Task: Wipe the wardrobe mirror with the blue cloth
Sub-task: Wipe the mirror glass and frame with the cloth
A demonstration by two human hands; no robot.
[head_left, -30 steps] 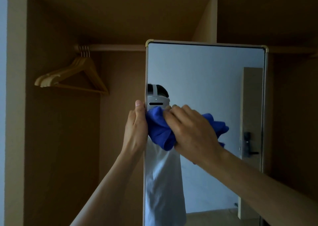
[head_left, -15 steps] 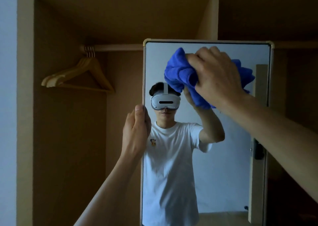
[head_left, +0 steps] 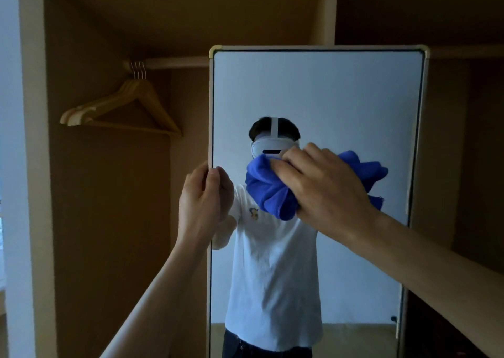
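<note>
Against the mirror (head_left: pixel 327 98), right hand (head_left: pixel 324 191) bunches the blue cloth (head_left: pixel 270 191); left hand (head_left: pixel 201 196) grips its edge.

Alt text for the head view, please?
A right hand presses a bunched blue cloth against the wardrobe mirror while the left hand grips the mirror's left edge. To the left, wooden hangers hang on a rail.

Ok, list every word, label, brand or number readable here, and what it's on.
None is readable.
T-shirt emblem, reflected in the mirror: too blurred to read.
Reflected headset: no legible brand.
Blue cloth, hangers: no markings visible.
</note>
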